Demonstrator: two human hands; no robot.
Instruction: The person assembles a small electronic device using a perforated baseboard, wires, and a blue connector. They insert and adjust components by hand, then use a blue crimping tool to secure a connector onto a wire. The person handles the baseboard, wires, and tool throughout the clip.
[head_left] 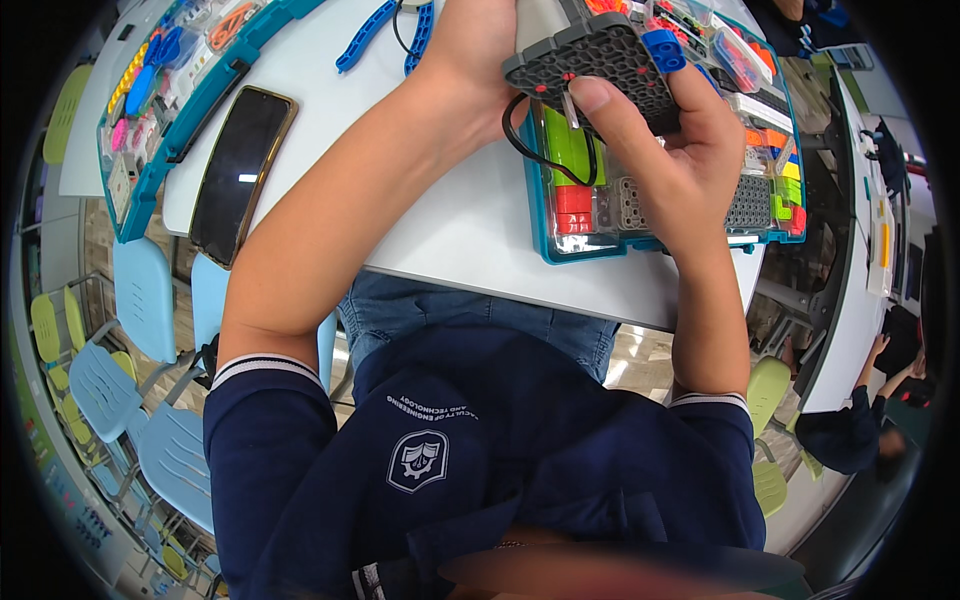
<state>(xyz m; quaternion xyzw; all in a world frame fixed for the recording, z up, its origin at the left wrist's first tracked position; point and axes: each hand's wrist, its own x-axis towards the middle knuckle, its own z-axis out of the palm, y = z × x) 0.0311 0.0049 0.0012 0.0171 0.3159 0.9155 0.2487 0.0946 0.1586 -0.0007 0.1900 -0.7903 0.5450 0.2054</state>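
A dark grey perforated building plate (610,75) with small red pins is raised above the parts case, fixed to a light grey block (543,22). My right hand (680,165) is closed on this plate, its thumb pressed on the face near a thin pale peg (573,108) that sticks out. A blue connector (662,50) sits at the plate's right edge, by my right index finger. My left hand (478,45) lies against the left side of the block; its fingers are hidden or beyond the upper edge. A black cable (512,135) loops down below the plate.
A teal parts case (545,225) full of colourful pieces lies under my right hand. Another teal case (190,115) stands far left, beside a dark phone (240,170). Blue beams (365,38) lie on the white table (420,235). Chairs (145,300) stand left; another person (850,430) is at right.
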